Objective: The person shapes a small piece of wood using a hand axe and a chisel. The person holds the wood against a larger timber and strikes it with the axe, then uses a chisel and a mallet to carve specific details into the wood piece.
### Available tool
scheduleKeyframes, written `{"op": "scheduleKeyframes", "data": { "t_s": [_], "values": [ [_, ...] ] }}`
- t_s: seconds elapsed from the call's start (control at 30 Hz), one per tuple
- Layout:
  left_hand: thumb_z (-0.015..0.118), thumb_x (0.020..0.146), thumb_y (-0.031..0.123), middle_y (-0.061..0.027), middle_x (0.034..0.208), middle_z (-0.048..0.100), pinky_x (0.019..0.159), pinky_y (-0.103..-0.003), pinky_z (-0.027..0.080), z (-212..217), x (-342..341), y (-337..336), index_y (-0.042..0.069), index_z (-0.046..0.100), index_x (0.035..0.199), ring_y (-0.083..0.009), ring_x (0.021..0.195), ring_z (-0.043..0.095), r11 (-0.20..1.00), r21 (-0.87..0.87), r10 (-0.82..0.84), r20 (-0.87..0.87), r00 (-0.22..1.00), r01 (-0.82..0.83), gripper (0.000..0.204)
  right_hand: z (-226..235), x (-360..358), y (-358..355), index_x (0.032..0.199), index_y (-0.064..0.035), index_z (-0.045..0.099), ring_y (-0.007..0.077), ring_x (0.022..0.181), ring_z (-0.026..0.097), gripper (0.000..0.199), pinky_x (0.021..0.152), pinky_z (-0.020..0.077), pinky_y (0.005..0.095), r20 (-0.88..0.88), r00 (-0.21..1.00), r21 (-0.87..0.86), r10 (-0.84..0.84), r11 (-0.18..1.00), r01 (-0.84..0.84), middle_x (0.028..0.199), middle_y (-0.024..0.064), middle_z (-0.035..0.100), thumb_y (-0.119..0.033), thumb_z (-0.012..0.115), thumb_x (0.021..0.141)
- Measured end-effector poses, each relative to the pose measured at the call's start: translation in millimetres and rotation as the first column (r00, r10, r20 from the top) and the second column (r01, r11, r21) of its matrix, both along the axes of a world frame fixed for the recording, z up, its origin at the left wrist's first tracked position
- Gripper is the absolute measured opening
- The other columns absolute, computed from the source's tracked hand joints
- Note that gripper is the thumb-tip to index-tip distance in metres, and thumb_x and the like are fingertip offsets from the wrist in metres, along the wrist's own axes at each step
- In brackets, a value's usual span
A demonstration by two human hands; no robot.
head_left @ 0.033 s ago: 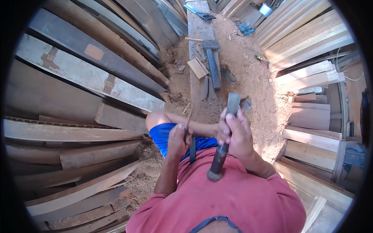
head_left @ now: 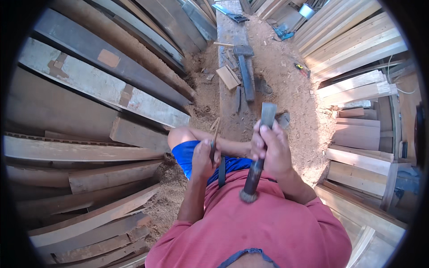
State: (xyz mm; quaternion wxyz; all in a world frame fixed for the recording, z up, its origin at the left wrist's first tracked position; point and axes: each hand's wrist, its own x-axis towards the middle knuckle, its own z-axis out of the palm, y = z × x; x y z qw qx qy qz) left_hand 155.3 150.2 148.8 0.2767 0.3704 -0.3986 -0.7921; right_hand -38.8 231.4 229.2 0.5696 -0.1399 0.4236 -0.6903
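My right hand point(head_left: 271, 145) is closed around a chisel point(head_left: 269, 114), its wide metal blade up and its dark handle point(head_left: 251, 181) slanting down toward my chest. The handle's butt end looks frayed and pale. My left hand point(head_left: 205, 157) is closed on a thin brown stick point(head_left: 216, 130) that pokes up past the fingers; its lower part is hidden in the grip. Beyond my hands, a dark mallet point(head_left: 246, 78) lies on a long wooden plank point(head_left: 230, 117) beside a small wooden block point(head_left: 228, 77).
A handsaw point(head_left: 229, 13) rests at the plank's far end. Sawdust and chips cover the ground point(head_left: 295, 111), where a blue power tool point(head_left: 283, 32) and a yellow-and-red tool point(head_left: 302, 69) lie. Stacked boards point(head_left: 103, 85) line the left, more timber point(head_left: 353, 40) the right.
The chisel has shifted up very slightly, and its blade catches the light differently. Both hands keep their grips; the things on the plank look the same.
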Motion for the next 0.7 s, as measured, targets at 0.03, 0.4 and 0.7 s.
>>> {"op": "scheduleKeyframes", "data": {
  "t_s": [0.03,0.4,0.7],
  "values": [
    [0.039,0.105,0.035,-0.0033,0.054,0.050,0.039,-0.024,0.036,2.5,-7.6,-6.3,0.005,0.057,0.091,-0.0114,0.041,0.044,0.996,0.069,0.055,-0.071,0.996,-0.051,0.038,-10.3,-4.9,-6.2,0.106,-0.0086,0.050,0.0059,0.048,0.039,0.014,0.048,0.0436,0.0256,0.002,1.000,0.002,0.000,1.000,0.000,0.070,-0.0017,0.046,-0.022,0.048,0.101],
    [0.053,0.100,0.035,-0.0035,0.074,0.056,0.048,-0.028,0.045,2.2,-52.5,-26.8,0.009,0.053,0.111,-0.0152,0.055,0.052,0.986,0.138,-0.016,-0.461,0.887,0.089,0.029,-50.5,-17.6,-12.0,0.107,-0.0052,0.061,0.0029,0.053,0.048,0.015,0.050,0.0460,0.0217,0.085,0.996,0.079,-0.004,0.997,-0.003,0.080,0.0002,0.060,-0.014,0.062,0.095],
    [0.044,0.102,0.041,-0.0147,0.133,0.054,0.104,-0.040,0.038,-5.1,-78.3,-24.5,0.000,0.047,0.136,-0.0233,0.118,0.054,0.996,0.049,-0.045,-0.434,0.900,0.074,0.054,-50.4,-13.9,-21.1,0.093,-0.0039,0.065,0.0039,0.052,0.050,0.020,0.047,0.0413,0.0203,-0.041,0.991,0.156,0.125,0.981,-0.117,0.074,0.0001,0.060,-0.024,0.069,0.091]
  ]
}}
